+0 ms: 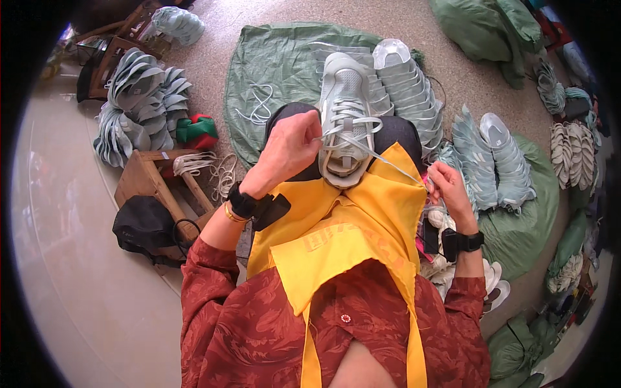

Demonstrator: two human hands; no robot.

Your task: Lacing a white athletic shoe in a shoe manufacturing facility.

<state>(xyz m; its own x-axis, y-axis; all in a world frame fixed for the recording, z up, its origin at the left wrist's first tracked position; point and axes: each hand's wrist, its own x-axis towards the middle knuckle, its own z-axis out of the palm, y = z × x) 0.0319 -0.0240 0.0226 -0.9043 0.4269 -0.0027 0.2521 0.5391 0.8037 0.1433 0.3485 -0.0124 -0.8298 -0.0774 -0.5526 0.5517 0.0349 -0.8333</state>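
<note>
In the head view, your left hand (291,152) pinches the lace (387,163) at the left edge of a pale grey shoe (344,97), which sits toe outward between your knees (396,132). Your right hand (447,187), fingertips closed on a stretched strand, is well apart from the shoe's right edge. Leftward, a wooden stool (147,178) stands before broad pale floor (71,246).

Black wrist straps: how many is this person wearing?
2: one strap on the left hand's wrist, another strap on the right hand's wrist. Any under the sleeves would be hidden.
</note>
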